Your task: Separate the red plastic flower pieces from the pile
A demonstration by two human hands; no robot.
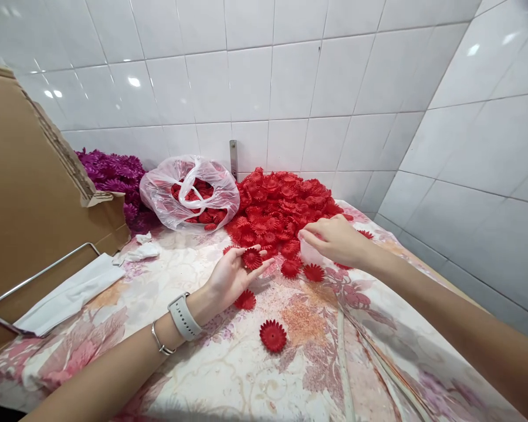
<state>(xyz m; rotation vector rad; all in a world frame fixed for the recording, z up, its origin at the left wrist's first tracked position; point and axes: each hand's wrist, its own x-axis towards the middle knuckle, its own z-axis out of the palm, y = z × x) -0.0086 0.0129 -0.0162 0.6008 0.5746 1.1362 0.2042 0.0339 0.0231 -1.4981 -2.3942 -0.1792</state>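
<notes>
My left hand [233,275] lies palm up on the flowered tablecloth [229,363], and a red plastic flower [251,258] rests in its fingers. My right hand [334,239] reaches into the near edge of a big heap of red flowers [281,208], fingers curled; whether it grips one I cannot tell. Loose red flowers lie close by: one [273,336] nearest me, another [245,300] under my left palm, a third [314,272] below my right hand.
A clear plastic bag [189,193] with red flowers sits at the back beside a purple flower pile [114,173]. A cardboard box [30,193] stands at the left, with a metal rail [39,272] and white folded paper [68,296]. Tiled walls close the back and right.
</notes>
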